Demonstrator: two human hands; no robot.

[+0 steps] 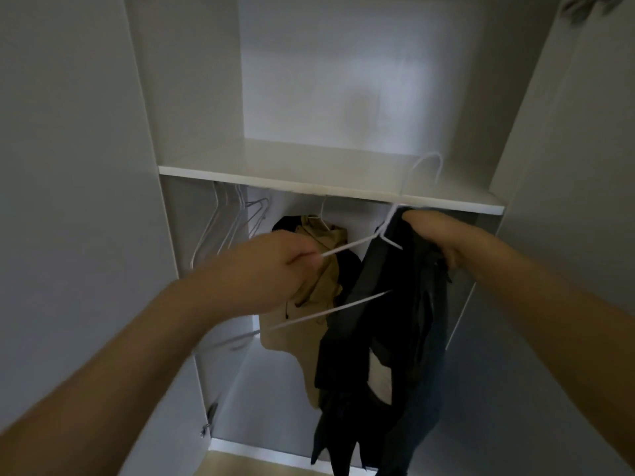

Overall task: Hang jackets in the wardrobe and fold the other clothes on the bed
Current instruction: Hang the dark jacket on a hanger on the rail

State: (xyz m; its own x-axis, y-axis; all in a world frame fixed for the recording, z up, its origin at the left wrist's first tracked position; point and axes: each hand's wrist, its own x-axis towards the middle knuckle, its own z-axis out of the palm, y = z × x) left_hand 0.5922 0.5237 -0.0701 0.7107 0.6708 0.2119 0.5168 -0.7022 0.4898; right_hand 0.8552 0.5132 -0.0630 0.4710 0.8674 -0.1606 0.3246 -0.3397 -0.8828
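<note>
Gripping the thin white wire hanger [347, 247] with your left hand [275, 266], you clutch the dark jacket [388, 338] in your right hand [443, 238] before the open white wardrobe [330, 180].

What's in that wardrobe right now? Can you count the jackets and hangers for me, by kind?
Dark jackets: 1, gripped by the right hand, jacket
Tan jackets: 1, hung on the rail
Held hangers: 1, pinched by the left hand, hanger
Bare hangers on the rail: blurred, about 3
Total: about 6
</note>
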